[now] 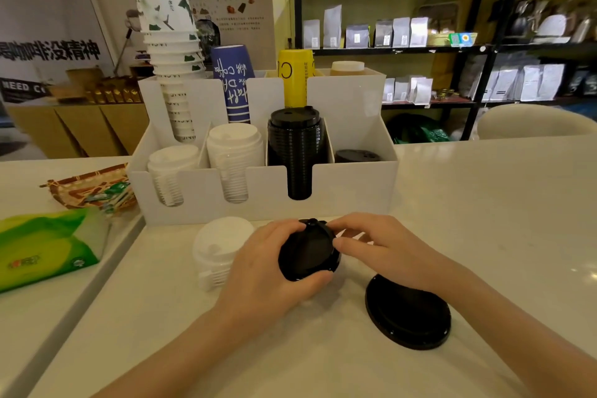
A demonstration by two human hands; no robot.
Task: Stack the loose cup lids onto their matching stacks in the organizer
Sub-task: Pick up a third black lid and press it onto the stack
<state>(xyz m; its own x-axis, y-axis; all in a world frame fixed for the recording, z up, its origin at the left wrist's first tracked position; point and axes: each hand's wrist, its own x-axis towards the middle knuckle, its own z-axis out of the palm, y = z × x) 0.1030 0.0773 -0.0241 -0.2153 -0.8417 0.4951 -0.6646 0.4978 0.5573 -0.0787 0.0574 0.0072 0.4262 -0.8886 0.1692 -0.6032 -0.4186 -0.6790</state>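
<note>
A black cup lid (308, 250) is held just above the table, tilted, in front of the white organizer (355, 184). My left hand (268, 271) grips it from the left and below. My right hand (378, 249) pinches its right rim. A second, larger black lid (407, 313) lies flat on the table under my right wrist. A short stack of loose white lids (219, 249) stands left of my hands. In the organizer's front row stand two white lid stacks (172, 171) (235, 158), a tall black lid stack (295, 152) and a low black stack (357, 156).
Paper cup stacks fill the organizer's back row: white-green (176, 71), blue (233, 84), yellow (295, 77). A green tissue pack (48, 245) and a woven basket of sachets (93, 189) lie at the left. Shelves of bags stand behind the white table (484, 220).
</note>
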